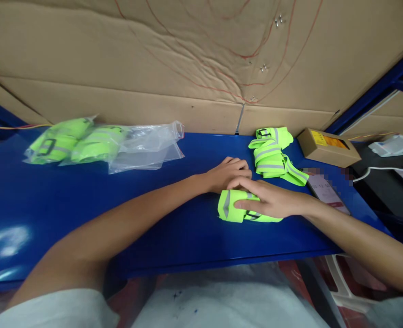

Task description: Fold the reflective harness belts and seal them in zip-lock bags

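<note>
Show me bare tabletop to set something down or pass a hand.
Widest: blue table left of the left arm, in front of the bagged straps. Smaller: the gap between the flat clear bags and loose straps; the front strip below the folded strap. Crowded: right end, with loose straps, box and phone.

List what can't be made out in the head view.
Head view, all:
- Left hand: fingertips curled under; any hold unclear.
- Rolled reflective strap: middle covered by the right hand.
- Phone: screen text blurred, part pixelated.
- Cardboard box: label print too small and blurred; contents hidden by its walls.
</note>
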Tool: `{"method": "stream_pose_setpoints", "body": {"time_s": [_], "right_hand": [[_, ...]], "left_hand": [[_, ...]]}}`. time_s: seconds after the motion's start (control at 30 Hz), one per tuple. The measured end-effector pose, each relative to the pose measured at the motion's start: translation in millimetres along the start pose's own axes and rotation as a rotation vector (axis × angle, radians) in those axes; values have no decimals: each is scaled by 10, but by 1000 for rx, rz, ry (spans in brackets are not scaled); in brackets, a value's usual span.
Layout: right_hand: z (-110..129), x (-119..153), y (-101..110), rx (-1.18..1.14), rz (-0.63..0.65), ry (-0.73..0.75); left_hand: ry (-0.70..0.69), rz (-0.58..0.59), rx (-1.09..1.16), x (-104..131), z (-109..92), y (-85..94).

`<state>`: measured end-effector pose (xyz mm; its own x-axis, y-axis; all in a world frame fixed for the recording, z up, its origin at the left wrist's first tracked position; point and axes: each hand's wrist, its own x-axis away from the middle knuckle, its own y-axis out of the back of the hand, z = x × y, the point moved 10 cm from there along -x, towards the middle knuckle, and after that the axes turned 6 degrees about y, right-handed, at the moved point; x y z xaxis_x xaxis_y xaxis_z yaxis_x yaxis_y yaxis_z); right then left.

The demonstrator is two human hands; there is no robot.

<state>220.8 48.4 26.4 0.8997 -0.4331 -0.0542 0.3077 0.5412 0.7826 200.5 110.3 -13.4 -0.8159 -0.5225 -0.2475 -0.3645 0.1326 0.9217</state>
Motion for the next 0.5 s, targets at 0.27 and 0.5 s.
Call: {"method": "stream_pose_setpoints", "body": {"time_s": [0.27,0.5], "right_hand": [[187,-5,126,560,-253,280],[186,58,-43,795,-274,313]], "left_hand": [[63,37,100,-50,155,-63],[28,49,84,-51,147,-61]]}}
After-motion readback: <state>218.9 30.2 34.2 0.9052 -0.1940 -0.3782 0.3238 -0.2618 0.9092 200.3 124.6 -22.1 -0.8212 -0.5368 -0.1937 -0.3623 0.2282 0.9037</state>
